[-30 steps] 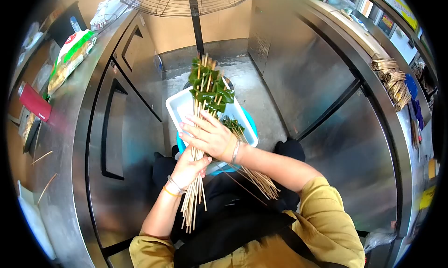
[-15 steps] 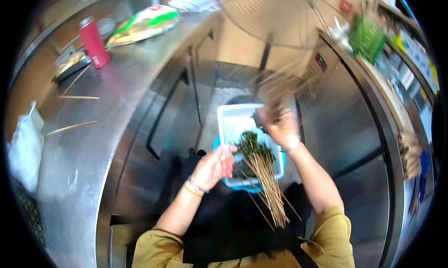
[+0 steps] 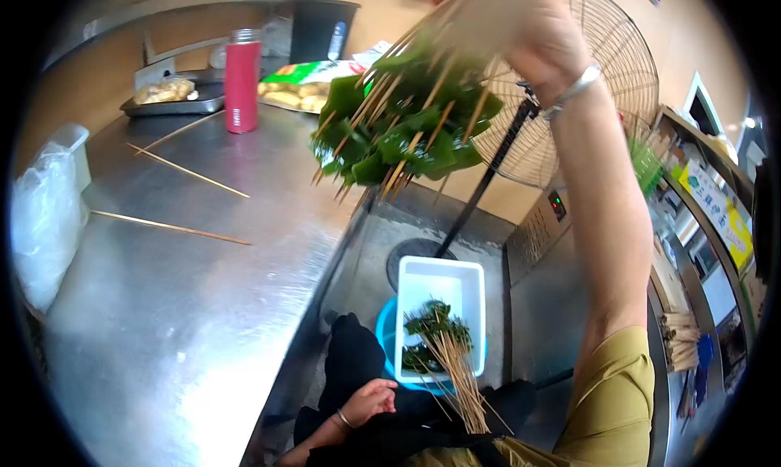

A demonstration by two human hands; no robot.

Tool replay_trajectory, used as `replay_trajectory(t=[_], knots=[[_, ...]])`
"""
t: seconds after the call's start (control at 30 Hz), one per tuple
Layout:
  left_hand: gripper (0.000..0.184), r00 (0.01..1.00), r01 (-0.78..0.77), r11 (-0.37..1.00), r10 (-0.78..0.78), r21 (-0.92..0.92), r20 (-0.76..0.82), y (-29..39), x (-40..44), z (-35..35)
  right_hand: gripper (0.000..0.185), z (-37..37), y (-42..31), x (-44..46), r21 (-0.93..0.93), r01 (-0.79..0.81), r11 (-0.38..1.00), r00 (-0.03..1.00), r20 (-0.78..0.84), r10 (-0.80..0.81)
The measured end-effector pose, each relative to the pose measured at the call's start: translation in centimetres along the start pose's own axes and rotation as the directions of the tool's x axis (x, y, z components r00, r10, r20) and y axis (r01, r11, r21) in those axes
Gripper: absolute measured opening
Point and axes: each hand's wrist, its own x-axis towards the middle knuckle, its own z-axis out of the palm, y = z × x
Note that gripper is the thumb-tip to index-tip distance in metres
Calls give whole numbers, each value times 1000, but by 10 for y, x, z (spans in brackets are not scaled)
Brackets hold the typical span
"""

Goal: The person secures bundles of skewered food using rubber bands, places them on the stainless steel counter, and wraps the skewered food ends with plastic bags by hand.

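- The right hand [image 3: 553, 48] is closed round the bare upper sticks of the leaf skewers [image 3: 399, 141], held up high beyond the white tub [image 3: 431, 281] in view, a little to its left; blur hides how tightly the fingers wrap.
- The left hand [image 3: 373, 402] is low, just left of the white tub; its fingers are half bent and loosely open, with no thing seen in it.
- The leaf skewers hang leaf end down, stick tips poking out below; the green folds look wet and glossy, so likely soft, slippery and easily torn; the sticks look thin and stiff, the bunch probably light but top-heavy at the leaves.
- The best hold seems to be the bare sticks, gathered together near the leaves; squeezing the folds could split them or slide them along.
- A second bunch [image 3: 460, 377] lies with its leaves in the white tub, sticks jutting over the near rim; a blue basin [image 3: 386, 325] sits beneath the tub; left of it, loose sticks [image 3: 195, 172] lie on the metal counter [image 3: 203, 288].
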Motion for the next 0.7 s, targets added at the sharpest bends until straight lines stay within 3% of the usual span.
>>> replay_trajectory(t=[0.1,0.13,0.3,0.43,0.5,0.53,0.7], knots=[[30,998,-24,997,28,-74,57,3,-1,-3,14,36,47,45,73,-8,997,995,97,1],[30,997,-18,994,27,-110,79,5,-2,-6,14,49,56,47,83,-20,996,1000,18,18],[31,994,-1,975,25,-223,103,3,0,-11,14,78,85,67,46,-75,996,994,88,71],[36,995,9,964,18,-264,101,1,-4,-15,14,89,106,80,75,2,997,986,167,-15],[36,990,38,968,-3,-248,139,-3,-1,-17,10,88,103,85,23,-196,980,980,-40,197],[36,991,35,964,0,-265,131,-6,0,-17,10,88,107,86,23,-200,979,979,-35,201],[37,993,32,949,6,-315,118,-7,-3,-18,16,86,128,81,111,-132,985,983,142,115]])
